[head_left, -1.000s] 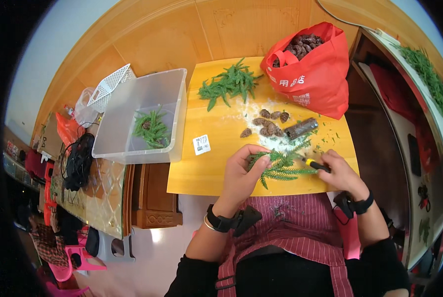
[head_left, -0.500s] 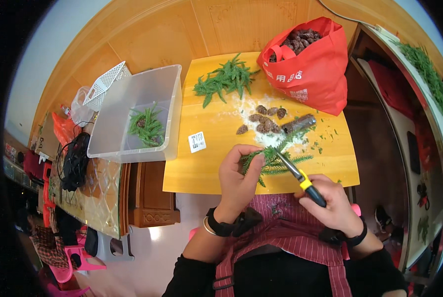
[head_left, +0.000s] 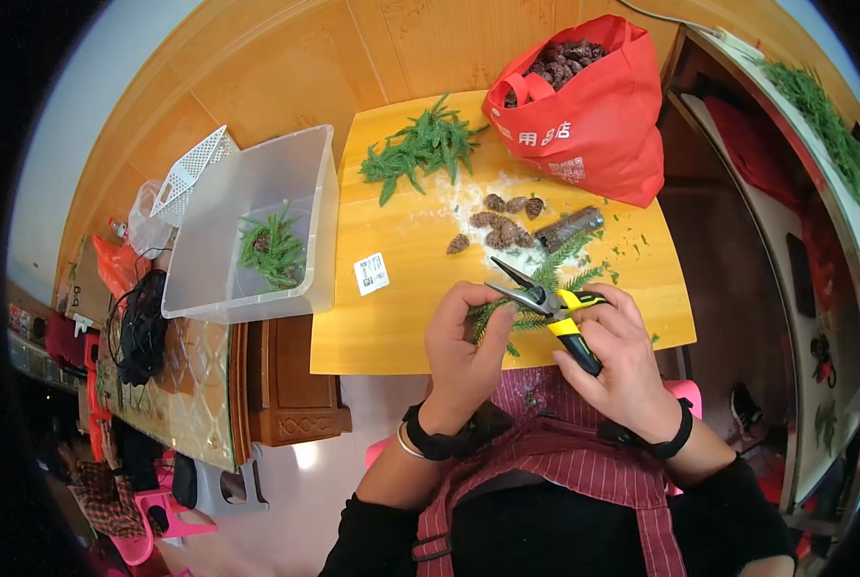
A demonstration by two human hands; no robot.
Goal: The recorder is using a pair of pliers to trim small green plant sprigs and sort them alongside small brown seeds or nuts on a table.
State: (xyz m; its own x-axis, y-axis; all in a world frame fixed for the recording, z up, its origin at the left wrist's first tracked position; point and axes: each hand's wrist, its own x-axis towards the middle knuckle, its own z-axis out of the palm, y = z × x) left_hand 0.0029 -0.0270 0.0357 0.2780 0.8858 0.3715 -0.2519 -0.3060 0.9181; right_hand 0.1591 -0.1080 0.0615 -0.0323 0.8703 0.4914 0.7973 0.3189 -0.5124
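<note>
My left hand (head_left: 461,341) pinches a green fir sprig (head_left: 528,320) between thumb and fingers above the table's front edge. In my right hand (head_left: 627,361) is a pair of long-nosed pliers (head_left: 572,338) with yellow and black handles. Their jaws are spread and lie over the sprig, close to my left fingertips; whether they touch it I cannot tell. Just beyond lie several pine cones (head_left: 507,233) on scattered white powder, and a dark roll (head_left: 571,229), possibly of wire, rests to their right.
More fir sprigs (head_left: 420,149) lie at the table's (head_left: 377,337) back left. A red bag (head_left: 593,135) of pine cones stands back right. A white card (head_left: 371,274) lies left of the cones. The clear plastic bin (head_left: 322,250) holds a sprig bunch with a cone.
The pliers have opened, their handles spreading in my right hand, and the jaws have come over the sprig toward my left fingers. The view has shifted slightly. My left hand still pinches the sprig.
</note>
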